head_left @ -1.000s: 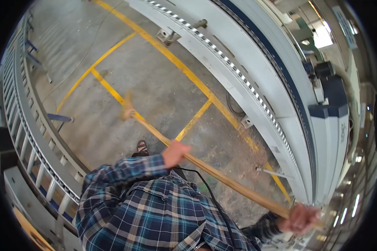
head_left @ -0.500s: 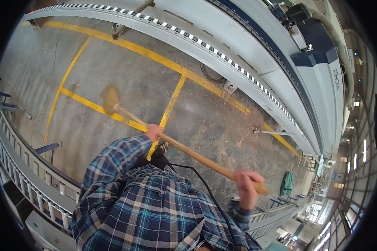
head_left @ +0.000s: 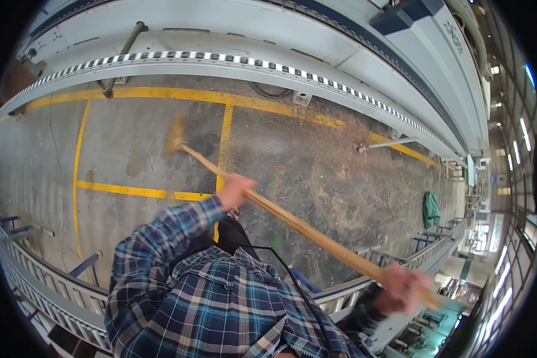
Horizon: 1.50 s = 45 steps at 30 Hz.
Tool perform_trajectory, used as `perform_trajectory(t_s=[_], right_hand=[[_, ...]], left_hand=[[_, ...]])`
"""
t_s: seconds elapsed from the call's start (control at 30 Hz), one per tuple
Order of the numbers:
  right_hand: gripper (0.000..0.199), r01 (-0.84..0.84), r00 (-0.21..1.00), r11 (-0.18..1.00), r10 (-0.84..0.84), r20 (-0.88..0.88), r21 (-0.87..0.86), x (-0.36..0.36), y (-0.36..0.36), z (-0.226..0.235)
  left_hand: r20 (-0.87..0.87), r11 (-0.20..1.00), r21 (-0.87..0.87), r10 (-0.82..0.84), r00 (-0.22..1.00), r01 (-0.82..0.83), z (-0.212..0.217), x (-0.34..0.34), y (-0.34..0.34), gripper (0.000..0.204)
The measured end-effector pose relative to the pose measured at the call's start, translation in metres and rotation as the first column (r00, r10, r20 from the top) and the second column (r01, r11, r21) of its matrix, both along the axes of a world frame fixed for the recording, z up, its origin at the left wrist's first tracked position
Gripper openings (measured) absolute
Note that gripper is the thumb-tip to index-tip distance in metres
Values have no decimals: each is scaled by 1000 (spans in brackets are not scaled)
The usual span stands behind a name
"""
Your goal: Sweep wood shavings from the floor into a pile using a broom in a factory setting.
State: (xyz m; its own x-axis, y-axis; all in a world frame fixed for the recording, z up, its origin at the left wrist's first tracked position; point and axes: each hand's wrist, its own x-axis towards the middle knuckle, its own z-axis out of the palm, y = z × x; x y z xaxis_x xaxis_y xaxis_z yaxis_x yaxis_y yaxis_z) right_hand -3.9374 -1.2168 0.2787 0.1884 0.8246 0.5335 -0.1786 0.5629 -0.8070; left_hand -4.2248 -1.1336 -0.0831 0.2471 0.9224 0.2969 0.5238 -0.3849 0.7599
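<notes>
A broom [head_left: 313,235] with a long wooden handle slants across the view in front of me. Its tan head [head_left: 175,137], smeared by motion, is low over the grey floor at the left. My left hand [head_left: 235,191] is closed round the handle, partway down toward the head. Near the top end my right hand [head_left: 403,289] grips it, somewhat blurred, and a short stub of wood sticks out past that hand. Pale debris [head_left: 340,179] is scattered over the floor to the right of the broom head.
A long machine bed with a toothed strip [head_left: 250,62] runs across the far side. Yellow lines [head_left: 143,191] mark the floor. Roller conveyors [head_left: 48,271] stand close on my left and to my right. A green cloth [head_left: 431,209] lies at the right, and a cable coil [head_left: 269,90] under the machine.
My right hand has moved right and nearer with the handle's top end. The broom head has shifted slightly right, and its outline looks narrower. The whole view has turned, too.
</notes>
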Motion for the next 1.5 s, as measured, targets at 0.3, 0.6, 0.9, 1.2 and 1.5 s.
perform_trajectory(t_s=[0.3,0.6,0.9,1.2,1.5], right_hand=[[13,57,925,809,178,337,-585,20,42,-108],[13,170,926,984,-143,349,-50,98,20,21],[54,-37,993,988,53,105,-150,188,-20,35],[17,-68,998,705,50,-46,-706,45,-51,-92],[15,279,951,912,-219,218,-301,55,-154,40]], left_hand=[[-215,983,-166,-107,971,71,-167,6,81,11],[80,986,83,-151,985,145,-37,225,114,17],[76,989,-146,26,997,-15,47,154,-72,14],[-77,879,-476,-84,994,37,-99,49,-203,12],[199,894,-162,-384,902,417,-24,196,-135,18]])
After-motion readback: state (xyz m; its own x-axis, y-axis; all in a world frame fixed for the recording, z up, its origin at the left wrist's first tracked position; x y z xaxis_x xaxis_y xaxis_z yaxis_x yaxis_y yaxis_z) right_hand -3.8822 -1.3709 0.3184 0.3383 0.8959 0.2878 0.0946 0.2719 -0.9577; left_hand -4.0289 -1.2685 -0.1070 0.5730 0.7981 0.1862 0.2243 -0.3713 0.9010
